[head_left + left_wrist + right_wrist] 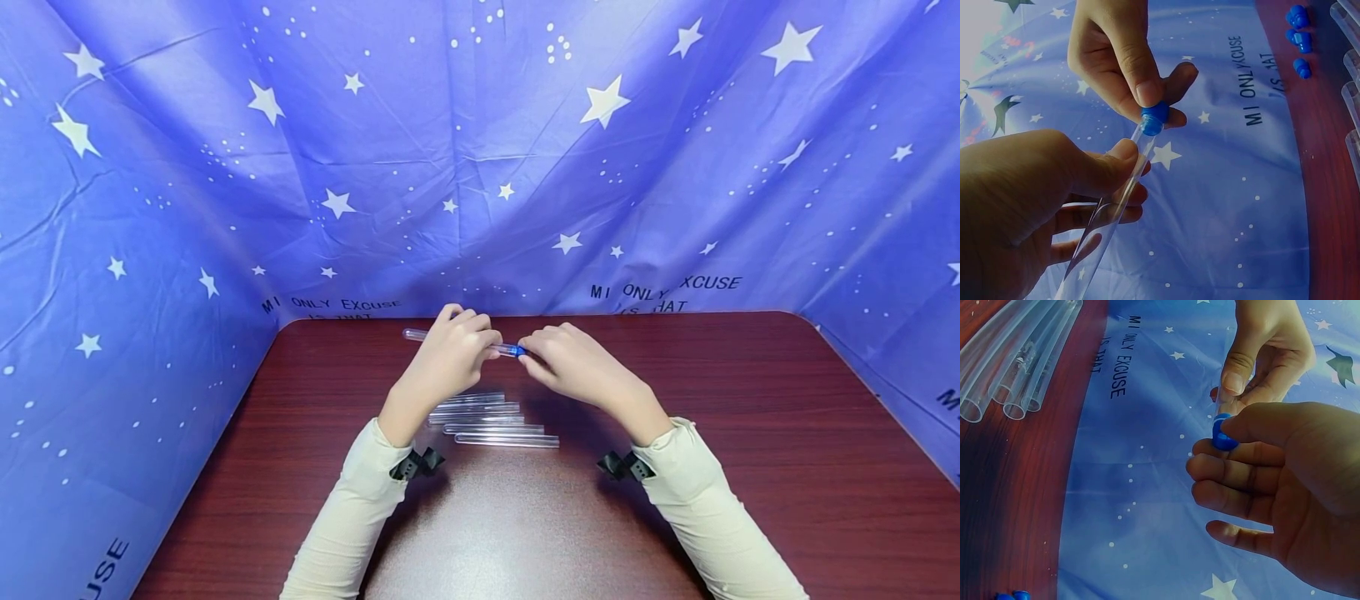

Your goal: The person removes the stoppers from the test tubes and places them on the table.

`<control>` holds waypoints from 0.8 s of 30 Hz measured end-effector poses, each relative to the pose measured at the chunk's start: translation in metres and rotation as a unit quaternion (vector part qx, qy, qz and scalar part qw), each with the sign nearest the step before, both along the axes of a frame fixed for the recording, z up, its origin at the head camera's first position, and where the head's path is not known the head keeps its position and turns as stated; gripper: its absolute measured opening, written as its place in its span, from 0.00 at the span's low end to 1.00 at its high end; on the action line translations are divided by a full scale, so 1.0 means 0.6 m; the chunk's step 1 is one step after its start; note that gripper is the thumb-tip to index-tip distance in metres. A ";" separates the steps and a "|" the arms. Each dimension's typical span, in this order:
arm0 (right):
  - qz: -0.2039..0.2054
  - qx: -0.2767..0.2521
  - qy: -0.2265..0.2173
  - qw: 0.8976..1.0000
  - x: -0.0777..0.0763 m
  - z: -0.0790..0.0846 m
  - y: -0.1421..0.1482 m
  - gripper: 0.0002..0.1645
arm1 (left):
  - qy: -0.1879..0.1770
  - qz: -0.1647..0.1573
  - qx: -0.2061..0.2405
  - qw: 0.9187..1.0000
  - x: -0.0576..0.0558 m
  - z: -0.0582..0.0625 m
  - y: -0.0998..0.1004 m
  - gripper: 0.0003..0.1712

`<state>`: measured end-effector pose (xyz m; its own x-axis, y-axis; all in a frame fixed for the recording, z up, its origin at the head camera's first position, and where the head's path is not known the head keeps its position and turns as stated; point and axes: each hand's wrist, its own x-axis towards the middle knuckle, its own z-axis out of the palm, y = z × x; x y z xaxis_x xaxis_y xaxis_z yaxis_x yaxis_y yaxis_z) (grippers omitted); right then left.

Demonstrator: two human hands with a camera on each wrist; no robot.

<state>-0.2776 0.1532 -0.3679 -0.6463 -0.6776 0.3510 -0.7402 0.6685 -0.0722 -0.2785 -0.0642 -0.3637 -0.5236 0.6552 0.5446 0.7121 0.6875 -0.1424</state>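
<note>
My left hand (448, 350) grips a clear test tube (1113, 206) between thumb and fingers, above the far part of the table. The tube's rounded end sticks out to the left in the head view. A blue stopper (1154, 117) sits at the tube's mouth, and my right hand (581, 364) pinches it between thumb and forefinger. In the right wrist view the other fingers of that hand are spread below the stopper. How deep the stopper goes into the tube I cannot tell.
Several clear test tubes (506, 441) lie side by side on the dark red table (750, 467), nearer than my hands. Loose blue stoppers (1299, 40) show at the table's side in the left wrist view. A blue star-patterned cloth (465, 125) stands behind and at both sides.
</note>
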 end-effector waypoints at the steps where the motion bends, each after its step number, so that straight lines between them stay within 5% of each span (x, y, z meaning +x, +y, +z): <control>1: 0.000 0.000 0.000 1.000 0.000 0.000 0.000 0.07 | 0.000 0.000 0.000 1.000 0.001 0.000 0.000 0.02; 24: -0.006 0.001 -0.009 1.000 0.001 -0.001 -0.001 0.06 | -0.005 -0.002 0.001 1.000 0.001 0.000 0.001 0.02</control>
<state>-0.2770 0.1528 -0.3687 -0.6600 -0.6711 0.3377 -0.7312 0.6771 -0.0834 -0.2780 -0.0639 -0.3637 -0.5265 0.6563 0.5404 0.7162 0.6849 -0.1341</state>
